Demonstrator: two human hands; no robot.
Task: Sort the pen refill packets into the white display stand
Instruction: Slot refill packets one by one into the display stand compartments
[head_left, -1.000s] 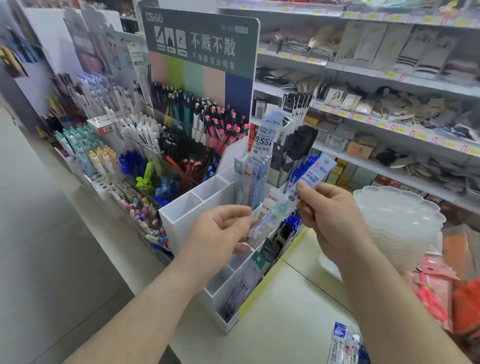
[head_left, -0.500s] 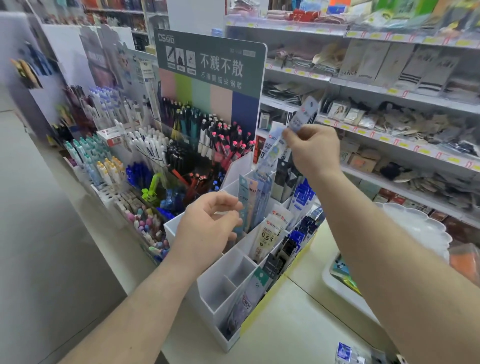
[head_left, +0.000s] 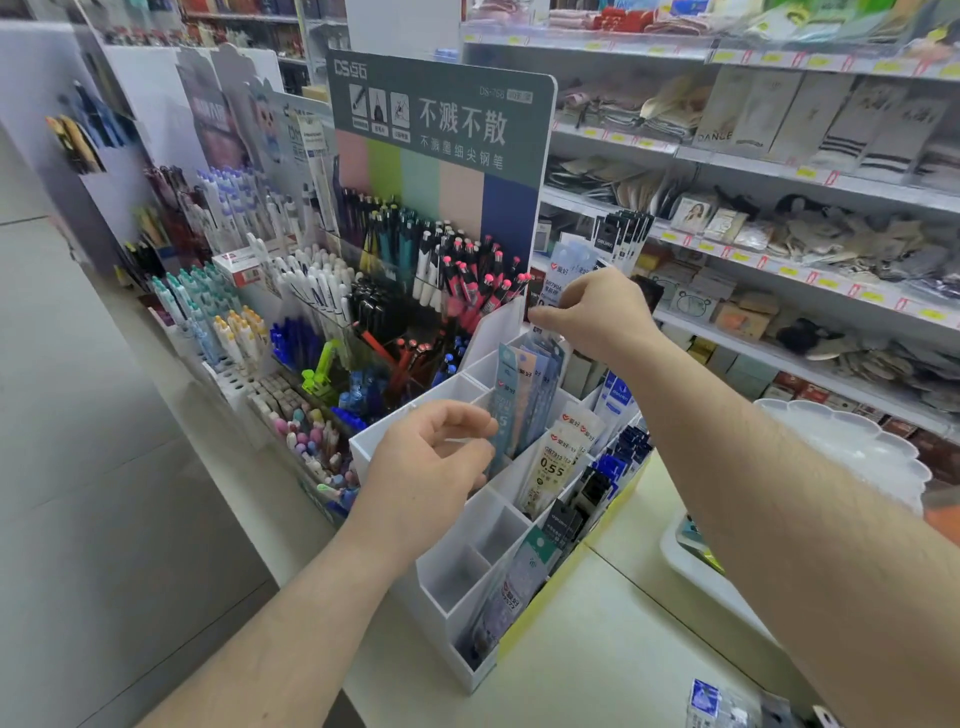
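Note:
The white display stand (head_left: 457, 618) with several compartments stands on the counter in front of me. My right hand (head_left: 597, 317) pinches a pale blue refill packet (head_left: 566, 270) above the stand's back compartment. My left hand (head_left: 431, 462) hovers at the stand's left side with loosely curled fingers, its fingertips at the upright blue and orange packets (head_left: 524, 395) in a middle slot. White packets marked 0.55 (head_left: 558, 462) and dark blue packets (head_left: 613, 467) fill the slots to the right. A grey packet (head_left: 514, 587) sits in the front slot.
A pen display with a green sign (head_left: 441, 114) rises behind the stand, full of pens (head_left: 457, 275). Store shelves (head_left: 779, 197) run along the right. A white scalloped tray (head_left: 852, 447) sits at right. Loose packets (head_left: 722, 701) lie at the counter's near edge.
My right hand has carried the packet from in front of me up over the stand, then lowered it toward the back compartment. My left hand let go of the packet and moved to the standing packets.

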